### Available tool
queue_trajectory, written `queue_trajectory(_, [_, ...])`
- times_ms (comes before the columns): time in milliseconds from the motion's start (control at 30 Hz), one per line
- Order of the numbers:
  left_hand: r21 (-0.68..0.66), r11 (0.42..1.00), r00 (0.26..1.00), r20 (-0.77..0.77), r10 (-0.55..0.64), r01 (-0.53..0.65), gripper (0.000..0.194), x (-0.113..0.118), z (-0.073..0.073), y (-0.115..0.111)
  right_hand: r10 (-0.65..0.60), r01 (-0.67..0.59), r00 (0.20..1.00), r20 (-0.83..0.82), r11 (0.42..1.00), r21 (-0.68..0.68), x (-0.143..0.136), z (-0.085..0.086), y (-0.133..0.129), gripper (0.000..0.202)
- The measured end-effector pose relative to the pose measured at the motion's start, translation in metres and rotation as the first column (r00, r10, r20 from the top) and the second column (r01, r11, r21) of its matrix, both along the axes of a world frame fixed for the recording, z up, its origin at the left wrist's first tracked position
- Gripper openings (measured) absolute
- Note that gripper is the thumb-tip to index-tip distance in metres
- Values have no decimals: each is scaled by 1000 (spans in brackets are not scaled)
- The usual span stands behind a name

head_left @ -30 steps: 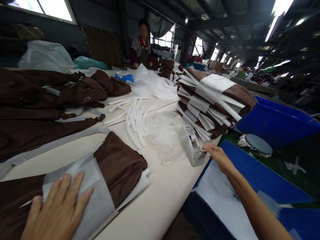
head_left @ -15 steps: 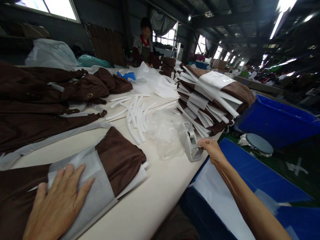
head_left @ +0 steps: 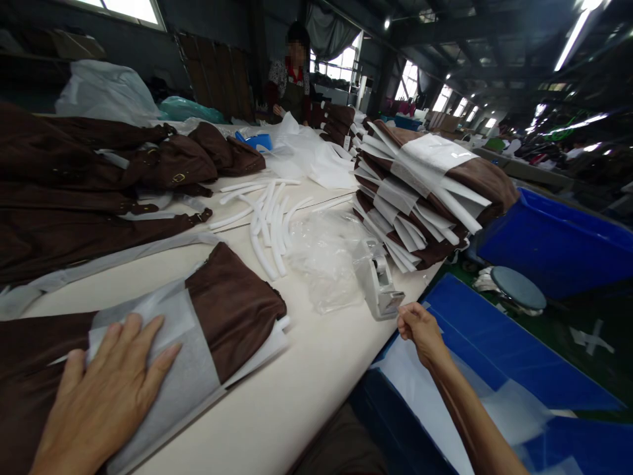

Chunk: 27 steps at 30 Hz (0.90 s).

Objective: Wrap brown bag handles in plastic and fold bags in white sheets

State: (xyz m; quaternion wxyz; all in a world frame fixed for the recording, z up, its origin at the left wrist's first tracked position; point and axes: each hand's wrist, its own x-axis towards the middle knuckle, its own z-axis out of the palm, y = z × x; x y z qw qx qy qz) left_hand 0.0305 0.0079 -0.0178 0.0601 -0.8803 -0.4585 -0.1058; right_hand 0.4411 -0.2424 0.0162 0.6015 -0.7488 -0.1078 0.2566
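My left hand (head_left: 111,382) lies flat, fingers spread, on a sheet of white tissue (head_left: 190,349) wrapped round a brown garment (head_left: 232,297). At the table's right edge is a grey tape dispenser (head_left: 378,284). Just right of its cutting end, my right hand (head_left: 418,326) is closed in a pinch; whatever it may hold is too small to make out. Beside the dispenser lies crumpled clear plastic (head_left: 326,257).
White foam tubes (head_left: 270,227) lie mid-table. Wrapped brown garments are stacked (head_left: 415,198) at the right, others (head_left: 99,171) spread at the left. A blue bin (head_left: 558,244) and a stool (head_left: 518,289) stand right. A person (head_left: 291,79) stands across the table.
My right hand has moved down and slightly right, away from the tape dispenser's end. My left hand remains flat on the tissue. The person across has raised a hand.
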Motion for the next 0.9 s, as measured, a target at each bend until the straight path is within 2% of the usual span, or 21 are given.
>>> queue_trajectory(67, [65,998,999,40,11,-14,69,5,10,-6,7,-6,1000,9,999,-42,-6,-6,-6,39])
queue_trajectory(133, [100,995,999,47,9,-14,72,9,15,-11,111,-111,994,-3,987,-115,-18,-8,-16,42])
queue_trajectory(167, [99,995,999,35,10,-14,72,10,16,-13,241,-241,970,-18,956,-167,-25,-5,-20,44])
queue_trajectory(200, [103,994,999,27,20,-23,71,10,17,-15,402,-400,915,-32,892,-212,-31,0,-22,45])
queue_trajectory(233, [99,994,999,21,41,-43,68,10,17,-16,576,-566,817,-41,786,-249,-37,8,-20,45])
queue_trajectory(300, [87,993,997,18,76,-77,61,8,16,-18,853,-825,519,-49,485,-291,-50,32,-6,42])
queue_trajectory(367, [75,993,996,30,85,-88,55,7,15,-20,978,-927,206,-44,180,-329,-66,61,22,38])
queue_trajectory(400, [69,994,995,40,87,-89,54,6,15,-21,996,-936,75,-38,57,-349,-75,75,40,36])
queue_trajectory(433, [62,994,995,49,87,-90,53,6,16,-23,999,-930,-35,-23,-41,-366,-86,88,61,33])
queue_trajectory(500, [51,994,993,65,98,-101,53,7,16,-26,973,-900,-227,29,-198,-389,-109,107,107,26])
queue_trajectory(600, [42,992,991,76,113,-117,55,9,15,-29,858,-807,-501,116,-415,-420,-146,116,184,18])
queue_trajectory(633, [42,992,990,84,115,-119,55,9,14,-29,808,-759,-575,129,-468,-453,-158,116,209,17])
queue_trajectory(700, [43,992,988,109,112,-117,56,9,12,-29,713,-639,-688,134,-507,-578,-183,114,256,16])
queue_trajectory(733, [45,992,986,122,109,-116,56,9,10,-28,672,-561,-731,119,-492,-666,-195,113,277,15])
queue_trajectory(800, [50,992,985,138,105,-113,57,8,7,-28,604,-383,-795,63,-418,-823,-216,112,310,12])
queue_trajectory(900, [56,992,984,145,104,-113,56,6,4,-29,552,-201,-834,-12,-324,-925,-241,110,340,10])
